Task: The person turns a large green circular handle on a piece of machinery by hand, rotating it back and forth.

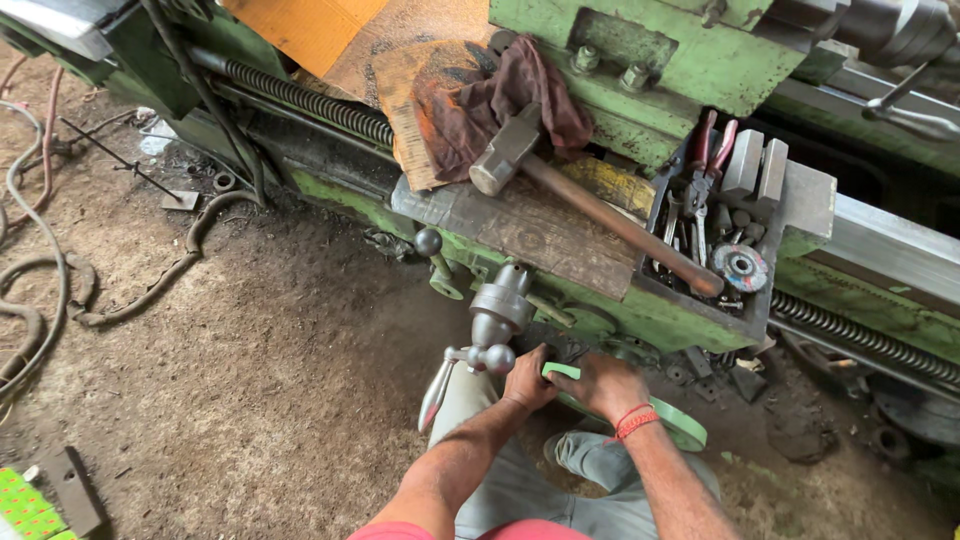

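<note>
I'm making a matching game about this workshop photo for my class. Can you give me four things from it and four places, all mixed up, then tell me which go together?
Things:
1. hammer
2. dark red rag
3. red-handled pliers
4. green handwheel

Places:
A. standing in the tool tray among other tools
B. under both hands, the left hand and the right hand
C. lying across the wooden board, handle end over the tray
D. bunched up behind the hammer's head

Pairs: 1-C, 2-D, 3-A, 4-B
</note>
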